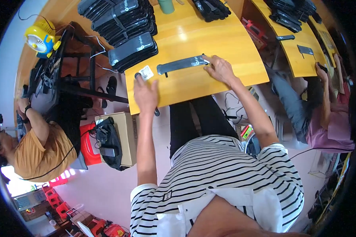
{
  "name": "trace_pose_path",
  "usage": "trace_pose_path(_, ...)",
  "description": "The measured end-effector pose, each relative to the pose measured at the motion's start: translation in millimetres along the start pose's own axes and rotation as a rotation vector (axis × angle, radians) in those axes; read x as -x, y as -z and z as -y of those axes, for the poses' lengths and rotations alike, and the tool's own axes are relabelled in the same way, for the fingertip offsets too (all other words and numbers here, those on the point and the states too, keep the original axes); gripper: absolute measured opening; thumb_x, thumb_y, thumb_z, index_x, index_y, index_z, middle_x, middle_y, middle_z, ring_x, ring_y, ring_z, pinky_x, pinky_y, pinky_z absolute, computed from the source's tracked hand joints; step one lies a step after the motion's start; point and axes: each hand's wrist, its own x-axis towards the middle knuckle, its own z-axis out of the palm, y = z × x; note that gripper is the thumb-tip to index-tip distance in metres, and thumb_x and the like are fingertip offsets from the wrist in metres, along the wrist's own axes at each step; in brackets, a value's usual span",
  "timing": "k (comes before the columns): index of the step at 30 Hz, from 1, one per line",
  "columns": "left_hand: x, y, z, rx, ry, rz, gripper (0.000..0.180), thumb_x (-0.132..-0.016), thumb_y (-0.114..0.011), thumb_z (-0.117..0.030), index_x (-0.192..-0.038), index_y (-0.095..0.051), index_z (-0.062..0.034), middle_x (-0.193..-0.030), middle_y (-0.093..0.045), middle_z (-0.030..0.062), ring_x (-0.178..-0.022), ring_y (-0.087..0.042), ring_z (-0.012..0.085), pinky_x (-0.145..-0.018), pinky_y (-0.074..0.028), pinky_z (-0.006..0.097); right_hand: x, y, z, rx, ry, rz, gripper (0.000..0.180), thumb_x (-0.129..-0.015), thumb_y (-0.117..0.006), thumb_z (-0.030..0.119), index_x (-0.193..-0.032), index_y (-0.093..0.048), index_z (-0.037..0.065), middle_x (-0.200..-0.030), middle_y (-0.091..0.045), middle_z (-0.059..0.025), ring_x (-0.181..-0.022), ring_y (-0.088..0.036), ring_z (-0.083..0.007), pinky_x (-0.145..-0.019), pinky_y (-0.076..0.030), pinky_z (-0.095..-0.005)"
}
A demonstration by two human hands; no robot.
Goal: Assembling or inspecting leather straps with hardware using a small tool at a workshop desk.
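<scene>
A long flat black strip (181, 64) lies across the near part of the yellow wooden table (209, 81). My right hand (219, 69) rests at the strip's right end, fingertips pressing on a small white piece there. My left hand (145, 93) lies flat on the table's near left corner, over a dark object that I cannot make out, just below a small white label (146, 72). The left end of the strip sits a little right of that label.
Stacks of black flat parts (126, 27) fill the table's far left; more black pieces (211, 8) and a green cup (166, 6) stand at the back. A person in orange sits at left by a yellow fan (40, 38). Another person works at the right table (300, 55). A cardboard box (124, 136) stands below.
</scene>
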Motion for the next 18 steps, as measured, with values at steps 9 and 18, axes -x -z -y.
trace_pose_path(9, 50, 18, 4, 0.058, 0.468, 0.056, 0.037, -0.068, -0.07, -0.017, -0.094, -0.053, 0.0018, -0.072, -0.062, 0.0152, -0.064, -0.06, 0.0326, -0.061, -0.048, 0.041, 74, -24, 38, -0.463, -0.04, -0.109, 0.022, -0.077, -0.057, 0.008, -0.097, -0.062, 0.001, -0.093, -0.063, -0.0161, -0.079, -0.062, -0.0287, -0.066, -0.048, -0.0322)
trace_pose_path(18, 86, 14, -40, 1.512, 0.776, 0.111, 0.017, -0.078, -0.059, -0.003, -0.094, -0.053, -0.0028, -0.07, -0.055, -0.0006, -0.053, -0.049, 0.0053, -0.044, -0.037, 0.017, 102, -34, 136, -1.191, -0.073, 0.238, 0.019, -0.083, -0.058, 0.014, -0.093, -0.046, 0.003, -0.064, -0.053, -0.004, -0.05, -0.045, -0.007, -0.038, -0.036, -0.0214)
